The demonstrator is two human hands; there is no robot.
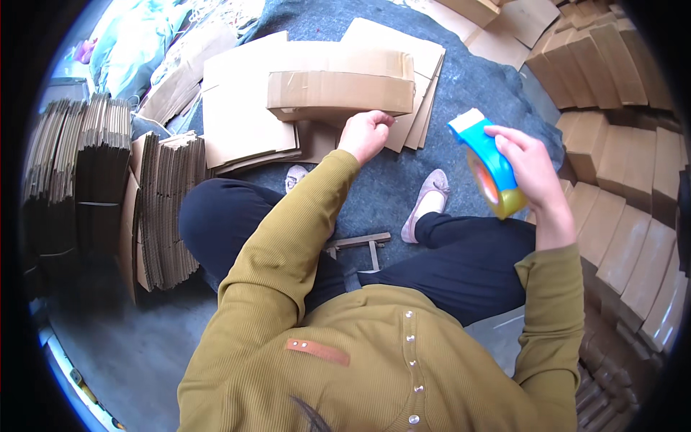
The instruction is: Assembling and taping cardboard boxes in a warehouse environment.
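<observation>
In front of me a brown cardboard box [338, 90] rests on flat cardboard sheets [245, 108], with a strip of tape running along it. My left hand [366, 135] is at the box's near lower edge, its fingers curled together; whether they pinch the edge or something small is hidden. Off to the right, my right hand [529, 162] is closed around a blue and yellow tape dispenser [489, 155] loaded with a roll of tape. The dispenser is raised, apart from the box, its pale front end pointing away from me.
Bundles of folded cardboard [169, 209] stand at my left. Finished-looking boxes [619, 158] are stacked along the right side. A small wooden stool [363, 240] shows between my legs, above the dark blue floor covering [338, 191]. Plastic bags [137, 47] lie at the far left.
</observation>
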